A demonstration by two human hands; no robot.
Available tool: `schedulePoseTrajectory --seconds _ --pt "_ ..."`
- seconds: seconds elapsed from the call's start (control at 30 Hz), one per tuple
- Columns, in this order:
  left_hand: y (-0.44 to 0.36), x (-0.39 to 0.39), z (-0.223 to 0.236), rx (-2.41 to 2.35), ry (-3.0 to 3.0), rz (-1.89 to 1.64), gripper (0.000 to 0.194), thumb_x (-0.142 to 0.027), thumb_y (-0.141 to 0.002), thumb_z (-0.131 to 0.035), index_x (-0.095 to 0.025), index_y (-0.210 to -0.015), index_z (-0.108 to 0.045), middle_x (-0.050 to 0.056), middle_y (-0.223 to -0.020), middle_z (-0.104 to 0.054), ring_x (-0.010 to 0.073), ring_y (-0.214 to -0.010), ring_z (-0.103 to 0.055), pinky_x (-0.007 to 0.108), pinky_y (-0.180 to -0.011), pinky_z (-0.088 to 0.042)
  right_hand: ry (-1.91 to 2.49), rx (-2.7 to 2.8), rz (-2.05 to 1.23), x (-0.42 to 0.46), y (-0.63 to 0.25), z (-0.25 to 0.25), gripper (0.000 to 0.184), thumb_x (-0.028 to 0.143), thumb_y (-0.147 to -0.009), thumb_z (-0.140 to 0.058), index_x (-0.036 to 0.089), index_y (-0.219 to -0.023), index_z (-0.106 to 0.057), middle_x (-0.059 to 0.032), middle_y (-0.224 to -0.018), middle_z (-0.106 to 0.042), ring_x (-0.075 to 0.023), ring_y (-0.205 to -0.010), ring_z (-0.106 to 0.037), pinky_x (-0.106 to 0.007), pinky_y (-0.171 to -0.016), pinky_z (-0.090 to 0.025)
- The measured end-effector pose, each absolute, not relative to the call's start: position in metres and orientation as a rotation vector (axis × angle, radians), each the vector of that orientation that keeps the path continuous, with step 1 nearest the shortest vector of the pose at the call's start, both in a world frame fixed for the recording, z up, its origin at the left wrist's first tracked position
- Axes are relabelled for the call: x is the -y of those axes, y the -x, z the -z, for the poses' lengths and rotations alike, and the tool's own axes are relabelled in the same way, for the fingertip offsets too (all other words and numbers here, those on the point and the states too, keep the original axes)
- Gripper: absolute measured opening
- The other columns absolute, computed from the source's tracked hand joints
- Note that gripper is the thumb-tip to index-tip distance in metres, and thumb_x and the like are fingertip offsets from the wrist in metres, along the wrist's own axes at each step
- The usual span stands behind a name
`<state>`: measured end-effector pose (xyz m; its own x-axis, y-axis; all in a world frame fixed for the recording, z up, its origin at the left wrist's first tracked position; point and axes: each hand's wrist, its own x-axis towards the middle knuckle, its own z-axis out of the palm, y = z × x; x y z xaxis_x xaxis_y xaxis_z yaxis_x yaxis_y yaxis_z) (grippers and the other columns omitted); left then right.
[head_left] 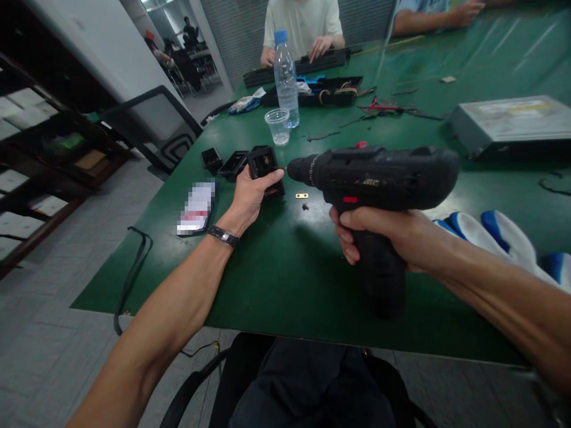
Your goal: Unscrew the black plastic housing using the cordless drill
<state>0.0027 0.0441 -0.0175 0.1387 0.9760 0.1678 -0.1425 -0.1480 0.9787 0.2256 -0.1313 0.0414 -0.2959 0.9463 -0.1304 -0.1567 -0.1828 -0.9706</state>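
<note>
My right hand (379,229) is wrapped round the handle of a black cordless drill (383,178), held above the green table with its chuck pointing left. My left hand (252,193) grips a small black box-shaped part (263,159) with an open, hollow front. The drill's tip comes close to my left thumb and that part; whether it touches cannot be made out. Below the chuck, a small brass-coloured plate (302,195) with two holes lies on the table, and beside it are some tiny dark bits (305,207), perhaps screws.
Further black boxes (234,164) and a phone (196,205) lie left. A plastic cup (279,128) and water bottle (286,83) stand ahead. Blue-white gloves (504,238) and a metal case (517,128) are right. Two people sit across the table (267,297).
</note>
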Motion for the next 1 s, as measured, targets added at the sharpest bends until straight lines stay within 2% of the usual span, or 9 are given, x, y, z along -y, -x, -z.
schedulePoseTrajectory --seconds 0.33,0.6,0.87,1.0 --pt "-0.0020 -0.0370 0.0092 -0.896 -1.255 -1.234 0.055 -0.025 -0.058 -0.095 -0.017 -0.104 -0.066 0.002 -0.098 -0.071 0.0176 -0.086 -0.066 0.034 -0.079 -0.057 0.979 1.111 -1.700 0.1309 -0.2245 -0.0391 0.010 0.026 -0.083 -0.069 0.018 -0.086 -0.064 0.0018 -0.067 -0.059 -0.0146 -0.054 -0.059 -0.029 -0.055 -0.050" --pt "0.0002 -0.0354 0.0073 -0.911 -1.260 -1.205 0.055 -0.024 -0.058 -0.095 -0.015 -0.103 -0.065 0.003 -0.097 -0.071 0.0167 -0.084 -0.065 0.034 -0.082 -0.056 0.972 1.119 -1.701 0.1298 -0.2241 -0.0368 0.015 0.030 -0.079 -0.071 0.018 -0.086 -0.064 0.0025 -0.066 -0.060 -0.0145 -0.053 -0.060 -0.028 -0.054 -0.049" --pt "0.0041 -0.0393 0.0101 -0.875 -1.302 -1.177 0.059 -0.021 -0.057 -0.096 -0.016 -0.108 -0.067 0.004 -0.103 -0.072 0.0179 -0.091 -0.067 0.035 -0.088 -0.054 1.011 1.127 -1.666 0.1276 -0.2227 -0.0348 0.016 0.031 -0.076 -0.071 0.019 -0.083 -0.063 0.0023 -0.065 -0.059 -0.0147 -0.052 -0.058 -0.029 -0.053 -0.048" --pt "0.0036 -0.0387 0.0090 -0.884 -1.305 -1.169 0.056 -0.021 -0.056 -0.096 -0.015 -0.104 -0.067 0.005 -0.102 -0.073 0.0186 -0.089 -0.067 0.036 -0.086 -0.055 1.016 1.129 -1.662 0.1289 -0.2216 -0.0381 0.018 0.032 -0.074 -0.071 0.019 -0.082 -0.062 0.0022 -0.063 -0.059 -0.0146 -0.051 -0.057 -0.030 -0.052 -0.047"
